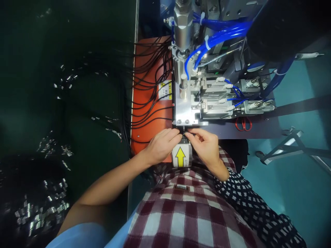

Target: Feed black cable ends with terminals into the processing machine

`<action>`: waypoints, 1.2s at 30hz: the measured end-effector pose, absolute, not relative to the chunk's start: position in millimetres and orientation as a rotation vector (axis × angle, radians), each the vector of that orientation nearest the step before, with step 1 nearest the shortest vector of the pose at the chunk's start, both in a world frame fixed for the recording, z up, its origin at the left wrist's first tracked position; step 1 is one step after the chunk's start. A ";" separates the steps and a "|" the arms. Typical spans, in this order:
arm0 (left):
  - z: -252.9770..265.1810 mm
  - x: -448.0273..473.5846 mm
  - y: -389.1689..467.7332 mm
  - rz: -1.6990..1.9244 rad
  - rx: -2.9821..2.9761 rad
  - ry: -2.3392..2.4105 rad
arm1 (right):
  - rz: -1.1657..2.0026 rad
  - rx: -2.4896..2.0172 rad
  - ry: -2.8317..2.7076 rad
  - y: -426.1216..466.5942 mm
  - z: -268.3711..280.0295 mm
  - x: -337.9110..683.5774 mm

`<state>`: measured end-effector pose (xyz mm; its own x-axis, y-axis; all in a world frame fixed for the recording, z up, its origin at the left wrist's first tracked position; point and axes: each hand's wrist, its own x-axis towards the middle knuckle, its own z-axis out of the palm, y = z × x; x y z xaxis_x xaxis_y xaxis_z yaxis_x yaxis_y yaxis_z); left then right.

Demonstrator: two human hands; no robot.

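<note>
Together, left hand and right hand pinch a small part between fingertips.

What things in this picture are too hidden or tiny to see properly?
Head view:
- What the left hand and right hand pinch: covered by their fingertips, too small.
- Warning sticker: words too tiny, crossed by black cables.
- Red scissors: blades hidden under the machine.
- Shiny bits at left: too dark.

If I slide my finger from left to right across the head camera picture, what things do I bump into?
Shiny metal bits → black cables → left hand → yellow arrow label → right hand → red scissors → grey metal stand.
</note>
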<state>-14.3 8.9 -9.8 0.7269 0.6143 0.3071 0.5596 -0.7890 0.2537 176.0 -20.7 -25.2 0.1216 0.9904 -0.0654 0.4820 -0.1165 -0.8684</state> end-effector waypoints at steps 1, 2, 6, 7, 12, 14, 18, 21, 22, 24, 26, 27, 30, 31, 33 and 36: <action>-10.4 -14.6 9.1 0.566 2.790 0.951 | 0.918 -1.679 -1.421 -20.6 -25.3 175.7; -10.9 -14.9 9.3 0.557 2.800 0.952 | 0.930 -1.661 -1.402 -20.2 -25.2 175.4; -11.9 -14.5 9.9 0.540 2.848 0.963 | 0.973 -1.609 -1.369 -17.0 -24.3 174.0; -11.8 -14.2 10.0 0.546 2.854 0.965 | 0.985 -1.600 -1.359 -16.4 -24.6 173.6; -9.8 -14.5 9.9 0.502 2.780 1.003 | 1.140 -1.555 -1.180 -17.5 -30.8 172.1; -9.1 -15.6 9.7 0.487 2.729 1.004 | 1.160 -1.543 -1.122 -19.8 -33.0 171.9; -9.1 -17.1 9.4 0.522 2.647 1.003 | 1.064 -1.575 -1.160 -22.7 -34.5 172.2; -9.1 -16.8 9.3 0.544 2.601 1.021 | 1.207 -1.553 -1.032 -19.7 -36.9 172.5; -8.8 -16.6 9.2 0.546 2.586 1.027 | 1.291 -1.537 -0.951 -18.0 -38.2 172.8; -8.1 -16.2 9.1 0.549 2.554 1.040 | 1.436 -1.507 -0.809 -15.0 -40.5 174.3; -7.2 -16.0 9.2 0.554 2.522 1.048 | 1.472 -1.501 -0.730 -14.6 -41.0 177.0; -6.9 -16.0 9.2 0.558 2.509 1.049 | 1.451 -1.510 -0.720 -15.8 -40.2 178.6; -6.6 -16.4 9.5 0.558 2.478 1.039 | 1.348 -1.563 -0.802 -23.9 -34.0 181.8; -6.7 -16.6 9.6 0.554 2.466 1.041 | 1.343 -1.572 -0.855 -27.1 -31.5 181.7; -6.7 -16.9 9.8 0.548 2.440 1.059 | 1.411 -1.562 -0.938 -32.2 -27.0 179.7; -6.3 -17.2 10.3 0.543 2.417 1.080 | 1.397 -1.582 -1.031 -35.4 -23.2 175.3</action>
